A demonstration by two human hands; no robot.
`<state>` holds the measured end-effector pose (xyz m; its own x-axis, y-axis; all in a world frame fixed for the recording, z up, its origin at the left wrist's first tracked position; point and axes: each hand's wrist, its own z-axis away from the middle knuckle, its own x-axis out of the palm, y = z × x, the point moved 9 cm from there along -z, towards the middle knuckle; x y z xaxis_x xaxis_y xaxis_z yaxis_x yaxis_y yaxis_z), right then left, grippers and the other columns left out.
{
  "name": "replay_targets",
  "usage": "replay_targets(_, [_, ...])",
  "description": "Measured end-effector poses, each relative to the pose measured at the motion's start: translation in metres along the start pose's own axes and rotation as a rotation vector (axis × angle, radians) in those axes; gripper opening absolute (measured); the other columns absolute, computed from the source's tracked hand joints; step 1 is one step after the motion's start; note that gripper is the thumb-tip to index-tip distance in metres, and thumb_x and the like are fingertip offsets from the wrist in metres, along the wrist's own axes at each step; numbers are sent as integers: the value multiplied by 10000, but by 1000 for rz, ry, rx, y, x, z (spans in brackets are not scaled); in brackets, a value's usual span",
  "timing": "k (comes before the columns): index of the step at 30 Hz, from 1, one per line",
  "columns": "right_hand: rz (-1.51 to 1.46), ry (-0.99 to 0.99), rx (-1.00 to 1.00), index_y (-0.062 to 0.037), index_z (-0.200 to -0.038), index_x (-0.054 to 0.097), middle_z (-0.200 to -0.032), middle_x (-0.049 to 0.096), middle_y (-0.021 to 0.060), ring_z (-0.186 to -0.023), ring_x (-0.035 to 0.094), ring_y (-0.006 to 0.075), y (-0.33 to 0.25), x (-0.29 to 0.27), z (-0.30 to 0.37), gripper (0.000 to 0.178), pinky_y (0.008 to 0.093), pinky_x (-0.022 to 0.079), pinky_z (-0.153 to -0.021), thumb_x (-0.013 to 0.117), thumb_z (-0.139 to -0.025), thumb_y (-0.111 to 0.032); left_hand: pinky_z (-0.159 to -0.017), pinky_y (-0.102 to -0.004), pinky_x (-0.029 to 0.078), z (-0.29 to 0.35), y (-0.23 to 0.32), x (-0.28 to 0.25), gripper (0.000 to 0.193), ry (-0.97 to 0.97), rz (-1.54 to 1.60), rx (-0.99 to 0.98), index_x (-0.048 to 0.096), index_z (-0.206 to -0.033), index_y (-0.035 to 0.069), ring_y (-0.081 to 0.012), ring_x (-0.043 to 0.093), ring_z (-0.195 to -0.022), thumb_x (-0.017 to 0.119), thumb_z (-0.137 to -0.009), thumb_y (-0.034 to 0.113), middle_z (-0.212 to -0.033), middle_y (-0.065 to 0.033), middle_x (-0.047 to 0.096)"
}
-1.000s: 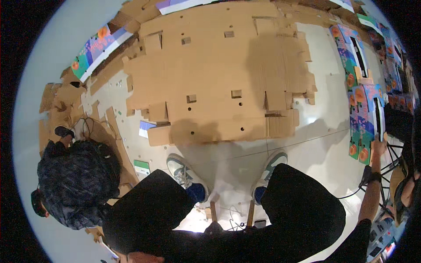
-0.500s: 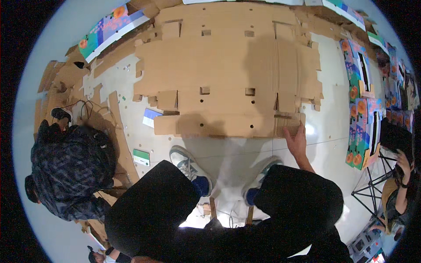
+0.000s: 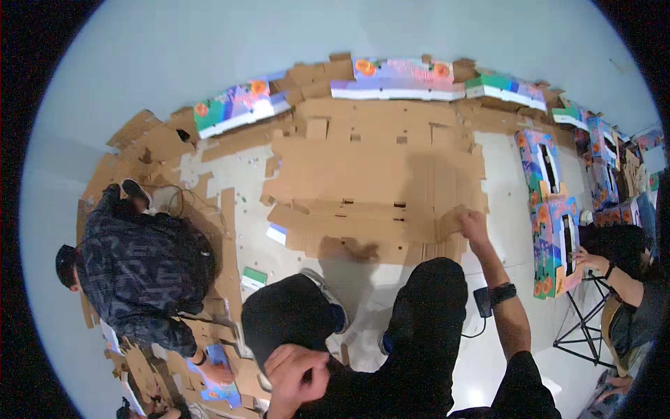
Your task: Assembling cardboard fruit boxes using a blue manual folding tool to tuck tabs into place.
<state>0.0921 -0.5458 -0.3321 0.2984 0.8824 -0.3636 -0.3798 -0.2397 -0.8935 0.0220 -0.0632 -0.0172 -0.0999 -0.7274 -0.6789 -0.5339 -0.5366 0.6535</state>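
Note:
A large flattened brown cardboard sheet [image 3: 363, 164] with slots and small holes lies in front of my feet. My right hand [image 3: 471, 225] is closed on the near right corner flap of this sheet. The flap is tilted up, and the sheet's near part bends along a crease. My left hand [image 3: 296, 370] is over my left thigh, its fingers curled into a loose fist with a dark gap and nothing visible inside. A strap with a small black box [image 3: 482, 302] and a cable sits at my right wrist.
Printed colourful boxes [image 3: 555, 244] stand at the right, beside a person's hand [image 3: 593, 260] and a black-legged stool [image 3: 586, 321]. More printed cardboard [image 3: 401, 80] lines the wall. At the left, a person in dark patterned clothing [image 3: 150, 269] crouches on cardboard. A green-and-white piece [image 3: 253, 278] lies on the floor.
My right hand has closed on the corner flap and raised it, bending the sheet's near edge. My left hand has come into view. The view has tilted up toward the wall.

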Motion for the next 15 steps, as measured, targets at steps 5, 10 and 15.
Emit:
replay_targets(5, [5, 256, -471, -29, -1054, 639, -852, 618, 14, -665, 557, 113, -172, -56, 86, 184, 253, 461, -569, 541, -949, -143, -640, -331, 515, -7, 3, 29, 159, -71, 9, 96, 696, -901, 68, -229, 661, -707, 709, -750, 17, -792, -60, 693])
replay_targets(10, [-680, -139, -98, -52, -1232, 564, -1159, 595, 63, -1048, 576, 184, -219, 51, 268, 428, 365, 518, -872, 750, -855, -131, -748, -402, 537, 5, 27, 59, 289, -41, 200, 152, 676, -1060, 63, -299, 654, -911, 717, -774, 69, -1092, -119, 669])
replay_targets(15, [-324, -852, -223, -15, -1209, 537, -893, 690, 40, -803, 680, 125, -314, 201, 421, 385, 294, 556, -741, 726, -930, -201, -1019, -482, 408, 32, 74, 36, 826, 442, 228, 159, 401, -1459, 15, -259, 518, -1183, 783, -777, 281, -1423, -136, 487])
